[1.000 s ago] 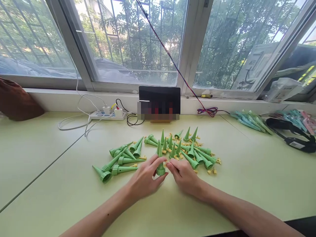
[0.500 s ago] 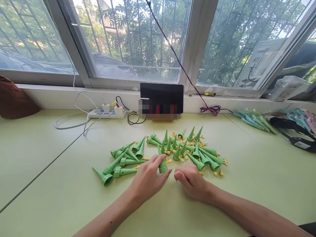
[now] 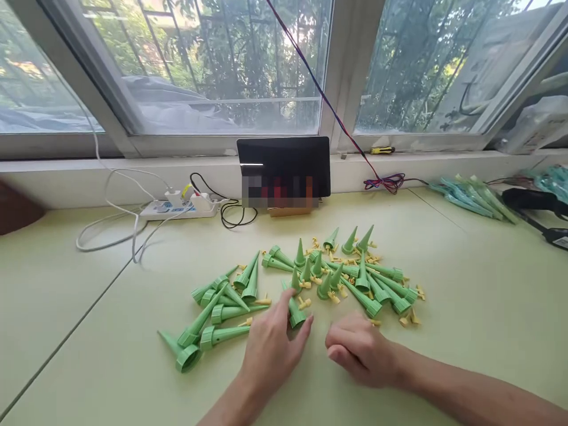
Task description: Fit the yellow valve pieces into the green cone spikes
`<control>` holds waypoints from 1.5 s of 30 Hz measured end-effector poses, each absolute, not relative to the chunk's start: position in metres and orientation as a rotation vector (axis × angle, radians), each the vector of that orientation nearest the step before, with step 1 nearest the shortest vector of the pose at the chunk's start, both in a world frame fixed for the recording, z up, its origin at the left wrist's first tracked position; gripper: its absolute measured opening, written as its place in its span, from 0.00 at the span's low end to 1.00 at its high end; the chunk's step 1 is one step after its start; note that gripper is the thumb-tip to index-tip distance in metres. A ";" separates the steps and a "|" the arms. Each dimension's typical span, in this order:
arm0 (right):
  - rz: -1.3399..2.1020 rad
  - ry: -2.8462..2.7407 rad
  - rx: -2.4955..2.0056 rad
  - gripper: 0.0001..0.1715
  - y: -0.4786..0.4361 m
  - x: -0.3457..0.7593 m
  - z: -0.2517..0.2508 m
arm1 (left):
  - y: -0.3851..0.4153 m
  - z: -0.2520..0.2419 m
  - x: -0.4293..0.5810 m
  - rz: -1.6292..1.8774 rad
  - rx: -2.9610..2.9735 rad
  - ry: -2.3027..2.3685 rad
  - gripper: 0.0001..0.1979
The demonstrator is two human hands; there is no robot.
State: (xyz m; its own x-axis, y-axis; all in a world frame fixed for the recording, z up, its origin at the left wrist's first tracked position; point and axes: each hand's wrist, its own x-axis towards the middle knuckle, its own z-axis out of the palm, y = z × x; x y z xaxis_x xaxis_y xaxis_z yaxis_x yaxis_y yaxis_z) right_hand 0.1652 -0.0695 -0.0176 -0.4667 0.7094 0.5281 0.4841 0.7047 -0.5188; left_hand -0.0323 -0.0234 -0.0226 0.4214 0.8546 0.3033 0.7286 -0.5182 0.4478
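Observation:
My left hand (image 3: 273, 337) rests at the near middle of the pile, its thumb and index finger spread apart around a green cone (image 3: 295, 313) that lies on the table. Whether the fingertips touch this cone is hard to tell. To the right, my right hand (image 3: 366, 350) is curled into a fist on the table; what it may hold is hidden. Several green cones with yellow valve pieces (image 3: 333, 296) stand or lie beyond both hands. More green cones (image 3: 222, 313) lie left of my left hand, one with its open end showing (image 3: 189, 357).
A black tablet (image 3: 284, 163) stands at the back on the light green table (image 3: 110, 367). A power strip (image 3: 177, 210) with white cables is at back left. Wrapped green pieces (image 3: 474, 198) and a black strap (image 3: 532, 201) lie at back right. A yellow cutter (image 3: 382, 150) is on the ledge.
The camera view has shifted and come slightly closer. The cone by my left hand now leans more, its base turned toward my thumb. My right hand stays in a fist.

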 end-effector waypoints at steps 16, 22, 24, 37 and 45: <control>0.171 -2.227 -0.896 0.30 -0.065 0.171 -0.007 | -0.026 -0.014 -0.040 0.887 2.299 1.329 0.13; 0.100 -2.214 -0.865 0.29 -0.059 0.173 -0.008 | -0.026 -0.013 -0.038 1.039 2.407 1.223 0.05; 0.076 -2.202 -0.850 0.28 -0.057 0.174 -0.009 | -0.026 -0.012 -0.036 1.112 2.460 1.148 0.04; -0.116 -2.029 -0.884 0.25 -0.038 0.192 -0.006 | -0.020 -0.011 -0.032 1.351 2.566 0.916 0.05; -0.131 -1.628 -1.396 0.21 -0.011 0.236 0.012 | -0.030 -0.012 -0.039 1.174 2.659 0.666 0.12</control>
State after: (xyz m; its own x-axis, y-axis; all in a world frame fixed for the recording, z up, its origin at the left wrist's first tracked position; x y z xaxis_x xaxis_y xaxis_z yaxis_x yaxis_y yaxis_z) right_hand 0.2363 -0.0109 0.0115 0.1069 0.7100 0.6960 0.8125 0.3411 -0.4728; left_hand -0.0393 -0.0299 -0.0120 0.5931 0.4583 0.6620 0.3334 -0.8882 0.3162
